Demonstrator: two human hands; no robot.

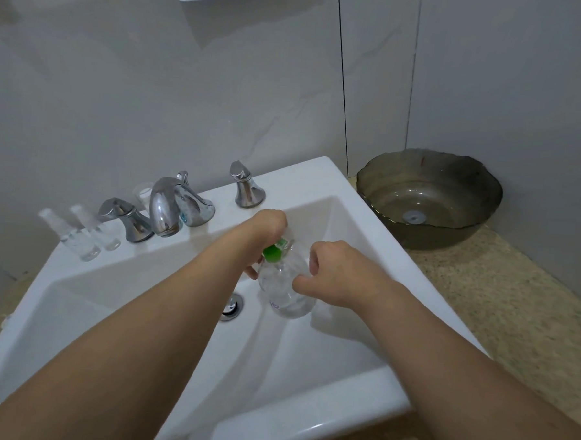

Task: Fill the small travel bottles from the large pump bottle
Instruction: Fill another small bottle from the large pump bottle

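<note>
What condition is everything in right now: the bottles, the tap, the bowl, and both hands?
Large pump bottle: clear, held over the sink basin, green pump on top.
Left hand: gripping the pump top.
Right hand: holding the bottle's body.
Small travel bottles: upright on the sink ledge, untouched; fill level unclear.
Tap: no water running.
Sink: drain visible, no standing water.
Glass bowl: upright on the counter.

Clear pump bottle [287, 287] w/ green pump [274, 251]. White sink [305, 419], chrome faucet [165, 210]. Smoky grey-brown bowl [428, 196] (tiny red mark inside), beige speckled counter [513, 315].
</note>
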